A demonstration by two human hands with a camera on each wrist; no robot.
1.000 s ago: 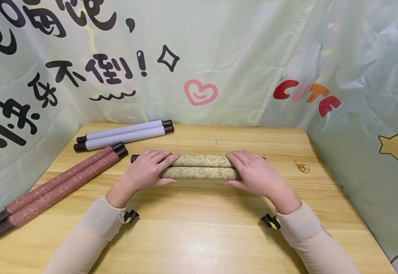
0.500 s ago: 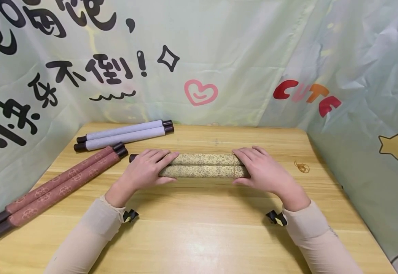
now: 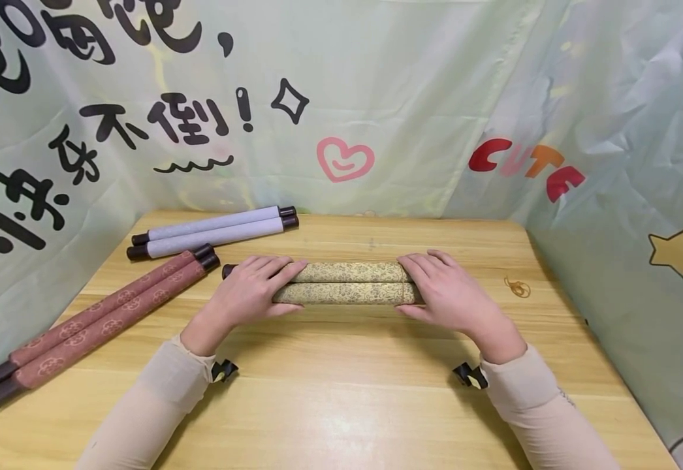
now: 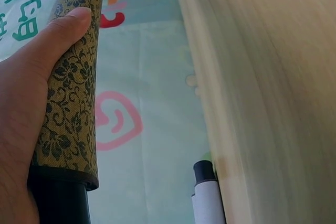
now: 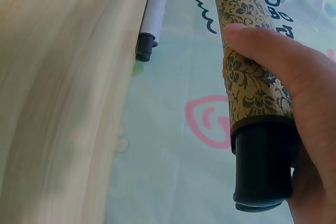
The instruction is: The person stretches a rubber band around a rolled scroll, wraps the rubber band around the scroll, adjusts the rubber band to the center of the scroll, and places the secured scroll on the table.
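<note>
A hanging scroll [image 3: 347, 282] in gold cloth with a dark floral pattern lies crosswise before me, rolled into two parallel rolls. My left hand [image 3: 253, 287] grips its left part, fingers over the far roll and thumb at the near side. On its right part my right hand [image 3: 450, 294] holds on in the same way. The left wrist view shows the left thumb [image 4: 68, 27] along the patterned cloth, above a black end knob [image 4: 60, 198]. In the right wrist view, a thin orange-brown band [image 5: 226, 72] shows at the scroll's edge below the right thumb [image 5: 252, 38]; the black knob [image 5: 262, 166] sticks out beneath.
Two more rolled scrolls lie on the wooden table [image 3: 341, 391]: a reddish-brown one [image 3: 106, 320] at the left and a pale lavender one [image 3: 215, 232] at the back left. Loose tan rubber bands [image 3: 518, 286] lie at the right. Printed cloth [image 3: 412, 98] walls in the table.
My right hand has slid rightward along the scroll, then slightly back left. A thin band showed beside it half a second ago. The left hand has barely moved.
</note>
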